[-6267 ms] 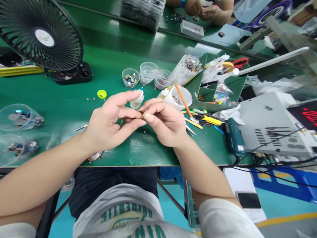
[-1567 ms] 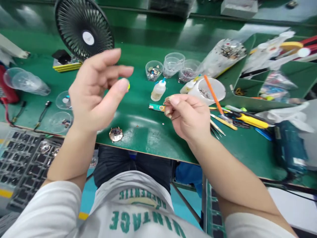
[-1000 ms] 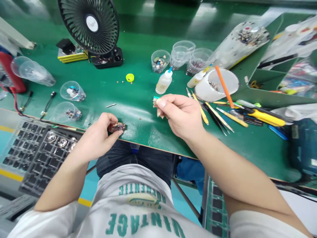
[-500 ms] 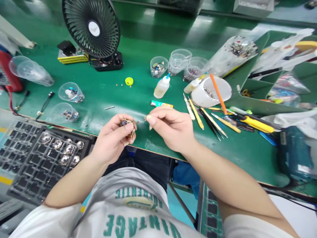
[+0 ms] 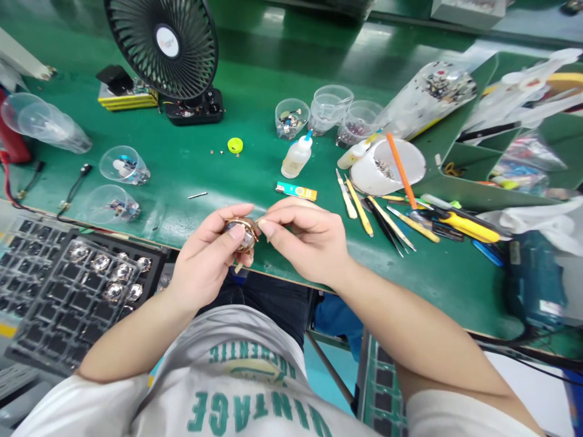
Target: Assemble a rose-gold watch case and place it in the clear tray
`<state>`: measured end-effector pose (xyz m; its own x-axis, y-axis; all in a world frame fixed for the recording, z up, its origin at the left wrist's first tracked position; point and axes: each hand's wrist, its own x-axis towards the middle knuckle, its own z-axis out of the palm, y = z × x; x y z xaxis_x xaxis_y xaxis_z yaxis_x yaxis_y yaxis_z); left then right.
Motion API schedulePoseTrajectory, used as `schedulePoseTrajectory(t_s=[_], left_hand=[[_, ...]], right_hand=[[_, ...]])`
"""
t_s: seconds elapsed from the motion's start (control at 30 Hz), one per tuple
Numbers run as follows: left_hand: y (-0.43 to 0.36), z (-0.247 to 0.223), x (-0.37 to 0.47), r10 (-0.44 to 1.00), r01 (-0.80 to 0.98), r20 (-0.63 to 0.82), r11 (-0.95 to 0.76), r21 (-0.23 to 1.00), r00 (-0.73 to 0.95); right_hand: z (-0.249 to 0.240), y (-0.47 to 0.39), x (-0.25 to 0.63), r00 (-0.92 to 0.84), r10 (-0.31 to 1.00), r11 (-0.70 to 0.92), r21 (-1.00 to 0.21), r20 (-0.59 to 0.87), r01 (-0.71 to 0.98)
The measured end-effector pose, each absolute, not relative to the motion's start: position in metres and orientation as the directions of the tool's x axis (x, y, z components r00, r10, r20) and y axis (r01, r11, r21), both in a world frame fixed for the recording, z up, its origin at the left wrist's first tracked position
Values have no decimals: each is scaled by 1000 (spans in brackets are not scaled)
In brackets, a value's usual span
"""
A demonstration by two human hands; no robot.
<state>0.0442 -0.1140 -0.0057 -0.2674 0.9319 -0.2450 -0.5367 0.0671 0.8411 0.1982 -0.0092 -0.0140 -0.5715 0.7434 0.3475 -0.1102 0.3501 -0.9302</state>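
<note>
My left hand [image 5: 204, 255] is closed around a round, gold-rimmed watch case [image 5: 246, 238], its thumb lying over the inner face. Below the case a small pale strip [image 5: 238, 267] pokes out by the fingers. My right hand [image 5: 305, 240] pinches thumb and forefinger together right at the case's right rim. What sits in that pinch is too small to name. Just beyond the hands lie a teal and orange packet [image 5: 296, 190] and a thin metal pin [image 5: 197, 195].
Tweezers [image 5: 385, 224] and a yellow-handled tool [image 5: 469, 227] lie to the right, near a white tub [image 5: 389, 167]. A glue bottle [image 5: 297, 156] and plastic cups [image 5: 291, 118] stand behind. At left are a fan [image 5: 189, 73] and a black tray [image 5: 68, 303] holding shiny round parts.
My right hand has moved left, bringing its pinch up to the watch case. The left hand has turned the case, so more of its face shows.
</note>
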Motion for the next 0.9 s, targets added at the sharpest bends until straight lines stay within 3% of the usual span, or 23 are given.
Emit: schedulePoseTrajectory(t_s=[0.2,0.57,0.9], left_hand=[[-120,-6,48,942,-464,-159,5,886,-295],[-124,-2,46,901,-441,-230,49,896,-368],[-122,4,32,836,-311,-61,-134,941,-545]], right_hand=[[-14,-8,199,-576,721,390,-913,386,-122],[-11,-7,199,-554,745,394,-915,372,-85],[-7,-2,201,-473,802,393,-918,366,-44]])
